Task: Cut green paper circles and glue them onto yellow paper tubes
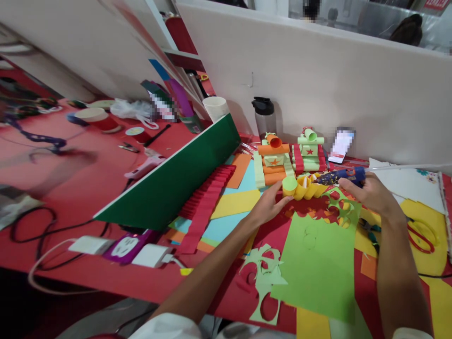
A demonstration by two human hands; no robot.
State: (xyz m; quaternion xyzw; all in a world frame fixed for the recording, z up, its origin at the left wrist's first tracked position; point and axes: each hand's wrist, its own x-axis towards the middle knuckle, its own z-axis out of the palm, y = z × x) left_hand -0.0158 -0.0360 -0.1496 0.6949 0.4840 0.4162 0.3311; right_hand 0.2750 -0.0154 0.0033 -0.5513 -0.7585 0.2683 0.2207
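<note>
My left hand [267, 205] steadies a yellow paper roll piece [306, 189], its thumb and fingers at the end with a light green disc [289, 184]. The piece looks like several short yellow rolls in a row. In my right hand [372, 192] is a dark blue patterned glue gun [341, 176], its nozzle close to the top of the rolls. Just behind stand two paper models, one orange and green [274, 162] and one red and green [310, 153]. A bright green sheet [319, 263] lies in front of the rolls.
Green paper offcuts [264, 278] lie near the front edge. Red-handled scissors [422, 237] and pliers [370, 230] are by my right forearm. A green board [176, 181] stands on the left, beside a power strip [125, 247]. A phone [341, 145] and bottle [264, 117] are at the back.
</note>
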